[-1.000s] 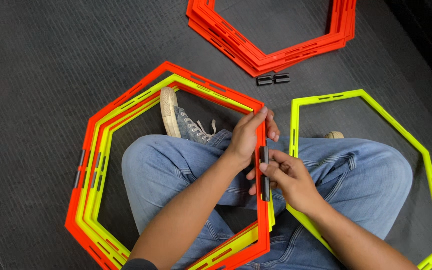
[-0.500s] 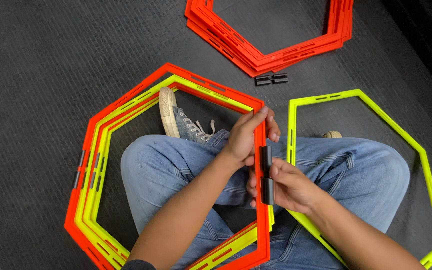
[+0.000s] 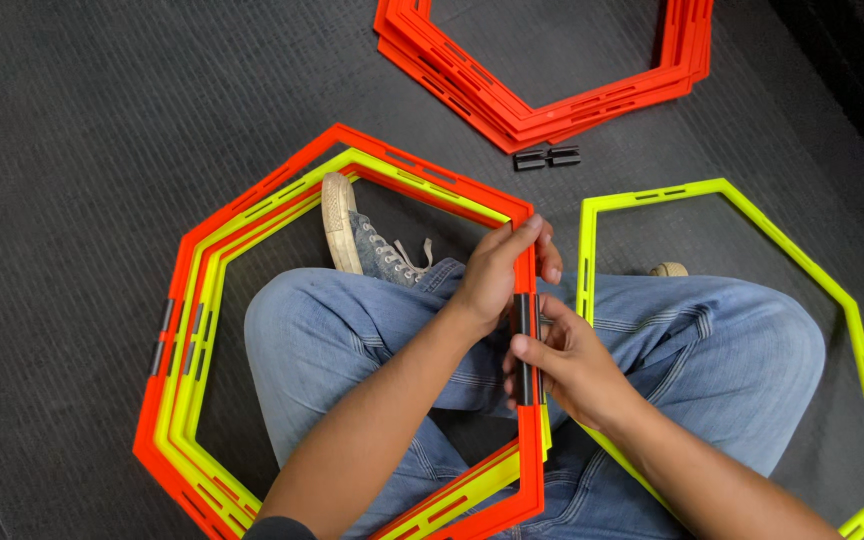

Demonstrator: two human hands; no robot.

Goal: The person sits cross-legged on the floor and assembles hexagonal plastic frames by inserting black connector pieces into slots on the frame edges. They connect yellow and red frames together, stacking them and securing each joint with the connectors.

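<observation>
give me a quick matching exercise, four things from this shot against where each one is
Things:
1. lone yellow hexagon
2. black clips
3. grey shoe
4. orange stack

Places:
A. inside the nested orange and yellow hexagons
B. top of the picture, partly cut off
C. over the right knee
D. on the floor just below the orange stack

Pairs: 1-C, 2-D, 3-A, 4-B
</observation>
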